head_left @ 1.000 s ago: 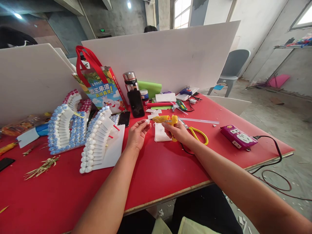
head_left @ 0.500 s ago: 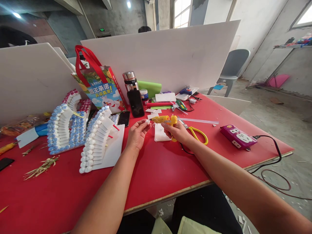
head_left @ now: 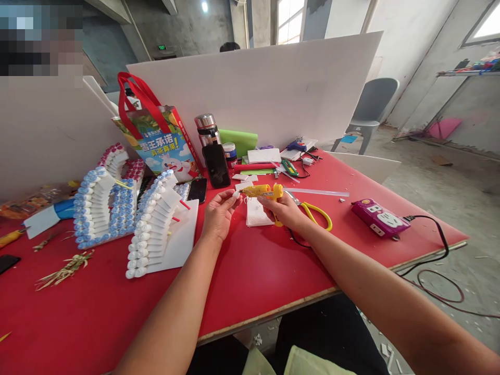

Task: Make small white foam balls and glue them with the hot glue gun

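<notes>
My left hand [head_left: 219, 214] pinches a small white piece [head_left: 235, 194] between its fingertips above the red table [head_left: 250, 271]. Gripped in my right hand [head_left: 284, 211] is a yellow glue gun [head_left: 262, 191], its nozzle pointing left and touching or nearly touching the white piece. Under the hands lies a white paper pad [head_left: 255, 212]. A long clear glue stick [head_left: 320, 193] sticks out behind the gun. To the left stands a white model [head_left: 156, 229] made of rows of small capped tubes on a white board.
Yellow-handled scissors [head_left: 314, 214] lie right of my right hand. A purple power strip [head_left: 378, 219] with a black cord sits near the right edge. A printed bag [head_left: 160, 138], a steel flask [head_left: 207, 127], two phones and craft scraps stand at the back before white foam boards [head_left: 273, 88].
Both hands hold the same pose, with the glue gun's nozzle kept at the white piece. The view has shifted very slightly.
</notes>
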